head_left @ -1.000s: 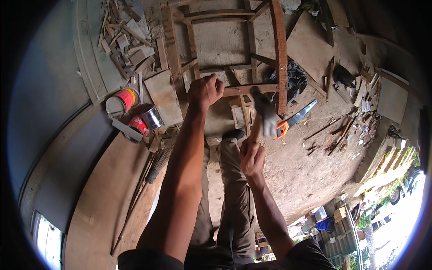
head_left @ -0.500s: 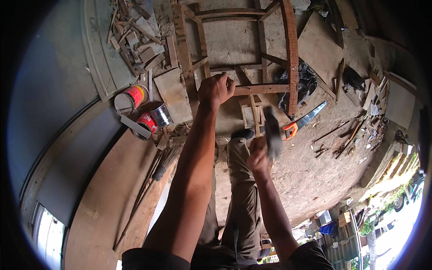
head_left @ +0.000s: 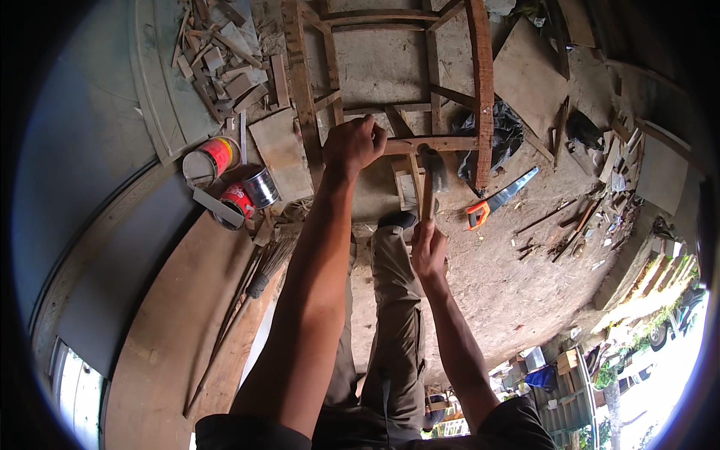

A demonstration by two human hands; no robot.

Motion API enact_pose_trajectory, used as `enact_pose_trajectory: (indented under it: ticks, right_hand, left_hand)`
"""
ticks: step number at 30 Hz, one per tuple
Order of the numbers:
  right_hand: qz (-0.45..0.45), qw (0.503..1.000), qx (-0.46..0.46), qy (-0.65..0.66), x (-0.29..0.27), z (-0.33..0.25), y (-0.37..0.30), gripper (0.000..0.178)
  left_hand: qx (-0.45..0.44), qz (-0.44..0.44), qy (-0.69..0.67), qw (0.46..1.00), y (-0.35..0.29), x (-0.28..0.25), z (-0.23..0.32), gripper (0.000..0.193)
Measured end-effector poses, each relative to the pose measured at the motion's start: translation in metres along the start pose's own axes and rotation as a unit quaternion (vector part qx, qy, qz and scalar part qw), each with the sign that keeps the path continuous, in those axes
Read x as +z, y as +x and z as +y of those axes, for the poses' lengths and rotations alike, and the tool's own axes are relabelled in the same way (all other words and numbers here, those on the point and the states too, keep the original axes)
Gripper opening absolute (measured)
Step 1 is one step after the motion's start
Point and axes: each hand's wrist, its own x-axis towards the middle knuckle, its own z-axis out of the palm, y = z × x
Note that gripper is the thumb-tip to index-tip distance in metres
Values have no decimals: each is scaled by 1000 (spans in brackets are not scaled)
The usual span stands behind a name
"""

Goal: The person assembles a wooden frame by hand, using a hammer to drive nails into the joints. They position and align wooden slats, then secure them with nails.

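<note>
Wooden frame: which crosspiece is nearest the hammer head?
The lowest crosspiece in the view, the one with the left hand at its left end; the hammer head overlaps it. The other crosspieces lie farther up the picture.

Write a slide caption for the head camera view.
Left hand on a wooden frame, right hand gripping a hammer, orange-handled saw on the ground.

The left hand [head_left: 354,144] is gripping the near crossbar [head_left: 454,143] of a wooden frame [head_left: 484,90] toward its left end. The right hand [head_left: 429,251] is holding a hammer [head_left: 430,187], its head overlapping the crossbar in view. An orange-handled saw [head_left: 504,197] is lying on the right; cans [head_left: 260,189] are standing left, a broom [head_left: 257,285] resting nearer, wood scraps [head_left: 238,86] lying farther.
</note>
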Motion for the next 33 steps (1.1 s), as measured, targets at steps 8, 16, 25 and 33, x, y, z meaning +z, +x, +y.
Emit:
enact_pose_trajectory:
  ticks: [8, 16, 25, 33]
  right_hand:
    - [31, 981, -157, 111, 6, -4, -8, 61]
    - [34, 980, -155, 117, -18, -46, -23, 70]
    - [2, 991, -91, 100, -19, -39, -15, 65]
    - [40, 994, -9, -105, -1, -13, 10, 55]
  left_hand:
    - [-15, -12, 37, 999, -3, 0, 4, 27]
    - [-8, 0, 39, 999, -5, -1, 3, 28]
    - [-1, 9, 27, 1000, -5, 3, -3, 29]
    - [10, 4, 9, 1000, -5, 6, 0, 28]
